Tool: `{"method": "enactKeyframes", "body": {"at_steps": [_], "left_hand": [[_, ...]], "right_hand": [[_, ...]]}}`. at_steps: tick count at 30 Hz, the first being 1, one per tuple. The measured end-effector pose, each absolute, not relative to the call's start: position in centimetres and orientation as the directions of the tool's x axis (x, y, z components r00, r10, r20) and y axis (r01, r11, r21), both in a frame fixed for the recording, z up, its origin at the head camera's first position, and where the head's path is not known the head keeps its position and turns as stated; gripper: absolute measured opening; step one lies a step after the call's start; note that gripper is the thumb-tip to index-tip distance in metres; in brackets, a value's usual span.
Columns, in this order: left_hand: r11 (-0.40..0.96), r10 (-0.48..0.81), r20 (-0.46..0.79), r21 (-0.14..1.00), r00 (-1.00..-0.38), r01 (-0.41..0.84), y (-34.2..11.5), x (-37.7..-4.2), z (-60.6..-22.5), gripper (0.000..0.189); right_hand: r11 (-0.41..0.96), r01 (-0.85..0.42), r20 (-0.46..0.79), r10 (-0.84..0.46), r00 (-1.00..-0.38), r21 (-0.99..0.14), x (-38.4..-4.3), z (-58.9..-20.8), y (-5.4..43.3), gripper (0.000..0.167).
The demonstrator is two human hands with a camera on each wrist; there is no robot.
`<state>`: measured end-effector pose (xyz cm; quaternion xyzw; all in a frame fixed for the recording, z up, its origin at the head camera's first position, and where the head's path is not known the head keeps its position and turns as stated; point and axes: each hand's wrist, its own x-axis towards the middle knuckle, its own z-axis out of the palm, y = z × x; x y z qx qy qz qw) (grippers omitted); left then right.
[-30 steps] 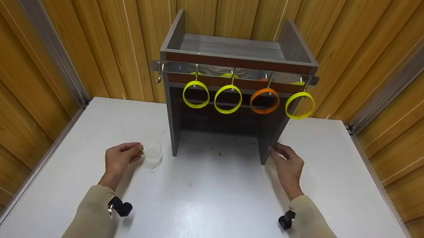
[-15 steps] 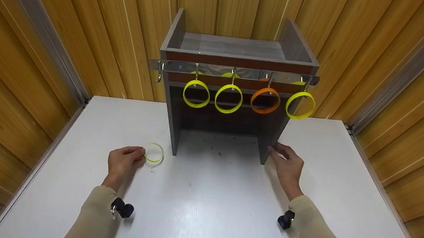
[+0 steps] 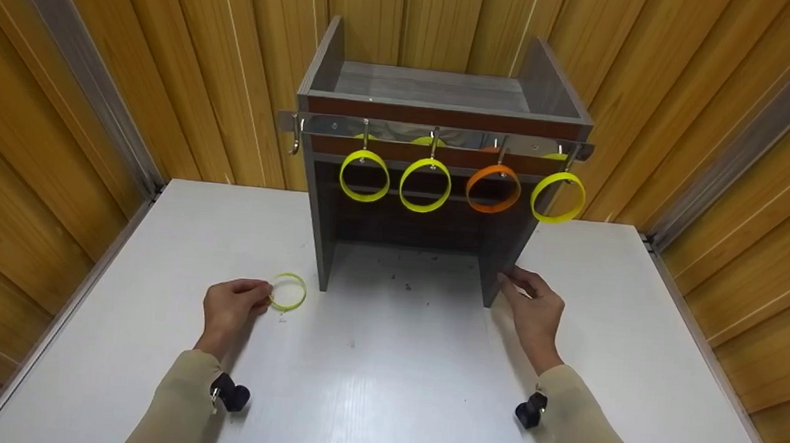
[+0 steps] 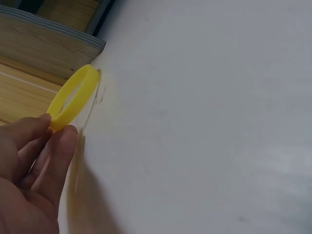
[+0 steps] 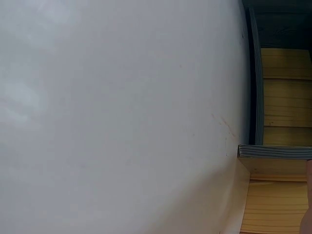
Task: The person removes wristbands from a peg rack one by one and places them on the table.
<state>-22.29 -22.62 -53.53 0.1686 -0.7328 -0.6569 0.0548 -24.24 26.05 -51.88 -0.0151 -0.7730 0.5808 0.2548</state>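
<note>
In the head view my left hand [image 3: 232, 307] pinches a yellow silicone wristband [image 3: 287, 308] by its near-left edge, between thumb and fingers. The left wrist view shows the same band [image 4: 78, 100] tilted close over the white table, pinched at its lower end. My right hand [image 3: 535, 311] grips the lower front of the right side panel [image 3: 504, 257] of a grey wooden shelf unit [image 3: 438, 106]. In the right wrist view only a sliver of that hand [image 5: 307, 195] shows beside the panel's edge.
A metal hook rail [image 3: 401, 131] spans the shelf's front. Several bands hang from it: yellow ones [image 3: 363, 198] and an orange one [image 3: 492, 209]. The leftmost hook [image 3: 295, 141] carries no band. Wood-panelled walls [image 3: 61, 122] surround the white table [image 3: 355, 399].
My left hand has moved slightly right and toward me with the yellow wristband, which has turned so its ring shows more plainly. The right hand stays at the shelf panel.
</note>
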Motion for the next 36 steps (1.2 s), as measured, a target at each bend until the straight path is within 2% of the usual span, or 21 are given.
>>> {"method": "enactKeyframes", "body": {"at_steps": [9, 16, 28, 36], "left_hand": [[0.25, -0.347, -0.08, 0.953, -0.934, -0.174, -22.8, -22.2, -53.2, 0.019], [0.196, -0.347, -0.091, 0.966, -0.933, -0.167, -22.9, -22.0, -51.1, 0.027], [0.134, -0.279, 0.092, 0.989, -0.956, 0.056, -20.0, -22.5, -45.1, 0.032], [0.104, -0.238, 0.254, 0.966, -0.937, 0.235, -17.9, -22.7, -41.7, 0.029]], "right_hand": [[0.317, -0.238, 0.34, 0.324, -0.883, -0.918, -24.2, -51.8, 26.0, 0.022], [0.309, -0.242, 0.343, 0.33, -0.88, -0.92, -24.2, -52.0, 26.1, 0.022], [0.27, -0.27, 0.353, 0.338, -0.872, -0.924, -24.4, -52.1, 26.1, 0.021], [0.308, -0.267, 0.367, 0.337, -0.867, -0.913, -24.4, -52.0, 26.1, 0.021]]}}
